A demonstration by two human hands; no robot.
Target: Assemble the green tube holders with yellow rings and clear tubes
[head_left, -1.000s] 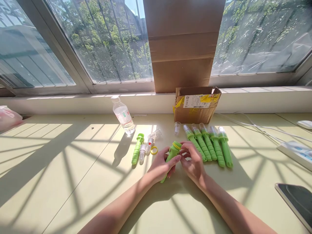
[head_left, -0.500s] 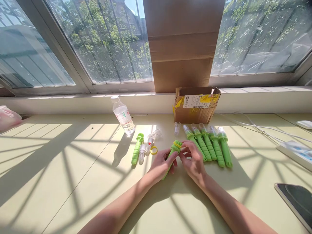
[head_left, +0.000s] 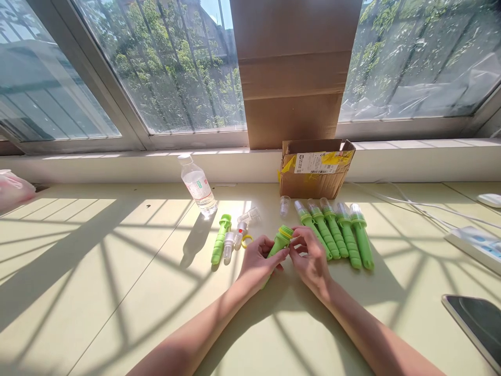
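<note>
Left hand point(head_left: 258, 263) grasps the green tube point(head_left: 281, 242), top toward one o'clock; hold it steady; right hand point(head_left: 313, 258), four o'clock, curled, pinch unclear

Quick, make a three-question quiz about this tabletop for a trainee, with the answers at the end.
1. Which hand is wrapped around the green tube?
2. True or false: the plastic bottle stands upright.
3. How many clear-tipped green sticks lie in the row on the right, in front of the cardboard box?

Key:
1. The left hand.
2. True.
3. Five.
</note>
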